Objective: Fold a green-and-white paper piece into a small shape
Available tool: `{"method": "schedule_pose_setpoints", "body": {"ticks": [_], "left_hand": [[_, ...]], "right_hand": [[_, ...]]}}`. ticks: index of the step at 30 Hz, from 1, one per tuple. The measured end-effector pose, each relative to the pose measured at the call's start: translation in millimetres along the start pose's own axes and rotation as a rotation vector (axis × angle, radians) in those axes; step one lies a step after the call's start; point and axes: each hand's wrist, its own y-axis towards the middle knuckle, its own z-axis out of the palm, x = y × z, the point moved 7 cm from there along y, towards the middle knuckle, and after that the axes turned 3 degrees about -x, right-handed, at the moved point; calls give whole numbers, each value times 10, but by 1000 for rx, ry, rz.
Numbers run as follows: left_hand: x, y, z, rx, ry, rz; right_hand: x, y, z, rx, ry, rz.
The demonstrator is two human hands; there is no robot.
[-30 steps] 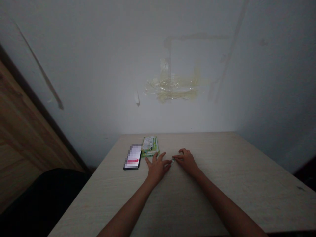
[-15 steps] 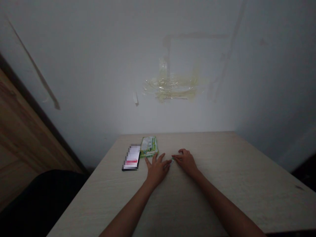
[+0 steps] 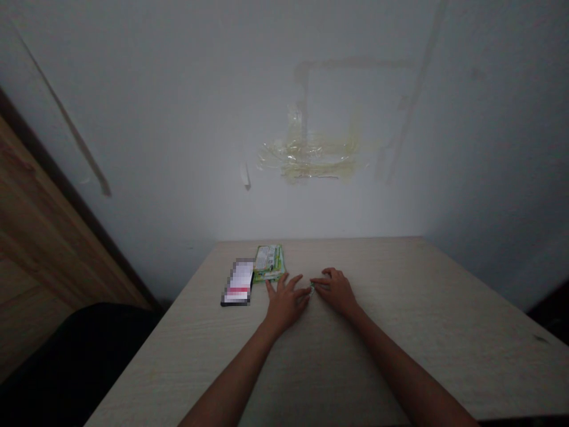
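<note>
Both hands rest on a pale wooden table (image 3: 400, 332). My left hand (image 3: 284, 302) lies flat with its fingers spread, thumb pointing right. My right hand (image 3: 336, 290) has its fingers curled and its fingertips pinched on a tiny pale object (image 3: 312, 289) that sits between the two hands; I cannot make out what it is. A green and white packet (image 3: 268, 263) lies just beyond my left hand. A phone (image 3: 239, 283) with a lit screen lies left of the packet.
The table stands against a white wall with yellowed tape residue (image 3: 311, 157). A wooden door or panel (image 3: 40, 237) runs along the left. A dark shape (image 3: 75, 356) fills the lower left beside the table edge.
Hardly anything has moved. My left hand has shifted a little to the right and forward; my right hand keeps its pinch in the same place.
</note>
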Motion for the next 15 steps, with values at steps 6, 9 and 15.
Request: {"method": "schedule_pose_setpoints", "body": {"ticks": [6, 9, 15], "left_hand": [[63, 51, 9, 126, -19, 24], [67, 60, -31, 118, -6, 13], [60, 55, -90, 41, 24, -5]], "right_hand": [[22, -16, -39, -2, 9, -16], [42, -24, -63, -7, 4, -15], [73, -47, -104, -24, 5, 21]]}}
